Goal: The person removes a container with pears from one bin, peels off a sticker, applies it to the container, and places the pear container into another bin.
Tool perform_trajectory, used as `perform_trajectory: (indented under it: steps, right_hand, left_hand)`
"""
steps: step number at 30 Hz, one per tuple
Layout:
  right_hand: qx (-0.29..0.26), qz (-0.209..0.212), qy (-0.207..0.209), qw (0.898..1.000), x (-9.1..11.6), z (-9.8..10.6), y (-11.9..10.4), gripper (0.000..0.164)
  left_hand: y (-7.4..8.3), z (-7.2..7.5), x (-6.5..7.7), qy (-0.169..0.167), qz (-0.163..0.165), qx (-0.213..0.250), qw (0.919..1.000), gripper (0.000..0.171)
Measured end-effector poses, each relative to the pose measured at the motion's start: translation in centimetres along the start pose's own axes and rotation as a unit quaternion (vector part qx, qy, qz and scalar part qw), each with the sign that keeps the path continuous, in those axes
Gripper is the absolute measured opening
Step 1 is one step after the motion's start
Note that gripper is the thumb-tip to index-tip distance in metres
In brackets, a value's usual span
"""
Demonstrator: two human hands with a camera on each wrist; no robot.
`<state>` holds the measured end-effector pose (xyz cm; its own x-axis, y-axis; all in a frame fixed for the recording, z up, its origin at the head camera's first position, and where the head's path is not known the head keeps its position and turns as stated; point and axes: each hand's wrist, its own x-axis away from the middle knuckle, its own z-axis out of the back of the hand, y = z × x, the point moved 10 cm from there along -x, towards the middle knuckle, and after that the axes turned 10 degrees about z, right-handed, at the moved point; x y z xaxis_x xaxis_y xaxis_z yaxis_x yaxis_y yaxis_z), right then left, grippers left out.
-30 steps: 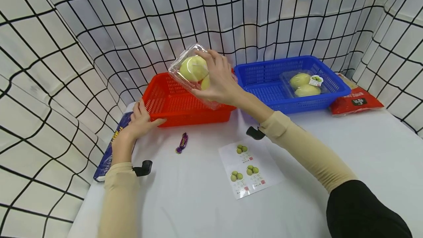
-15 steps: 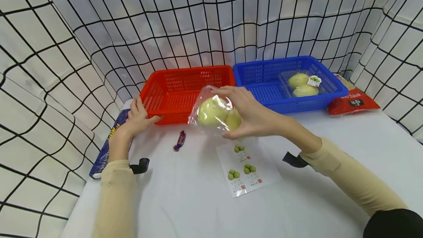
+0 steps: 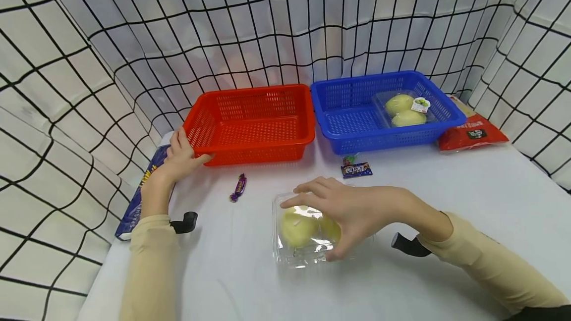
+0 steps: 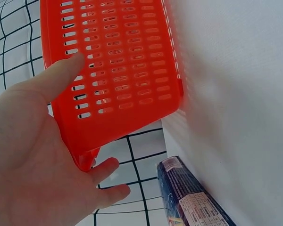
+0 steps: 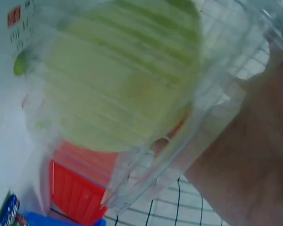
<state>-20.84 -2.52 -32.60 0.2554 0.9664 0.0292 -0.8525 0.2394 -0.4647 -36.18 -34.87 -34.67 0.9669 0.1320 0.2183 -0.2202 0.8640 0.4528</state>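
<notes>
My left hand [image 3: 171, 162] holds the near left corner of the red basket [image 3: 252, 155], thumb on its front wall and fingers round the side. In the left wrist view that hand's thumb lies on the slotted wall [image 4: 127, 104]. With my right hand [image 3: 359, 207] I hold a clear plastic fruit box [image 3: 285, 249] low over the table, thumb on the near side and fingers on the far side. Pale green round fruit [image 3: 298, 229] shows through it. The right wrist view has the fruit [image 5: 122, 84] close up. The printed sheet [image 5: 19, 28] is mostly hidden behind the box.
A blue basket [image 3: 388, 140] holds another fruit box [image 3: 408, 118] with a label. Beside it lies a red bag [image 3: 475, 135]. A purple wrapped candy [image 3: 238, 187], a dark blue bar [image 3: 357, 170] and a blue pack [image 3: 136, 212] lie about. Black netting surrounds the table.
My right hand has brought the fruit box from above the red basket toward me and down over the printed sheet. The blue bar has come into sight. My left hand stays at the basket corner.
</notes>
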Motion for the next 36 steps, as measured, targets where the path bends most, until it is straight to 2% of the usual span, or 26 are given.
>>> perform_trajectory:
  steps: [4,9,15,29,32,36]
  right_hand:
    - [0.006,-0.008,-0.043,0.999,-0.2,-1.7,-0.3,0.104]
    - [0.029,-0.004,-0.055,0.998,-0.4,-2.8,-0.8,0.107]
    - [0.015,-0.028,-0.077,0.997,-0.2,-3.4,-0.8,0.109]
    - [0.013,-0.040,-0.094,0.995,0.4,-2.9,-0.4,0.113]
    - [-0.011,-0.044,-0.082,0.996,0.7,-2.1,0.4,0.106]
    - [-0.062,-0.059,-0.042,0.995,1.0,-0.3,3.0,0.086]
  left_hand:
    - [0.4,-0.1,0.1,0.002,-0.003,0.003,1.0000,0.112]
    - [0.7,-0.3,0.1,0.004,-0.005,0.005,1.0000,0.112]
    - [0.8,-0.3,0.2,0.009,-0.004,0.009,0.9999,0.111]
    - [0.5,0.2,-0.2,0.029,-0.012,0.003,0.9995,0.111]
    - [0.4,0.1,-0.3,0.026,-0.006,-0.009,0.9996,0.112]
    - [0.9,0.1,0.2,0.025,-0.004,-0.044,0.9987,0.111]
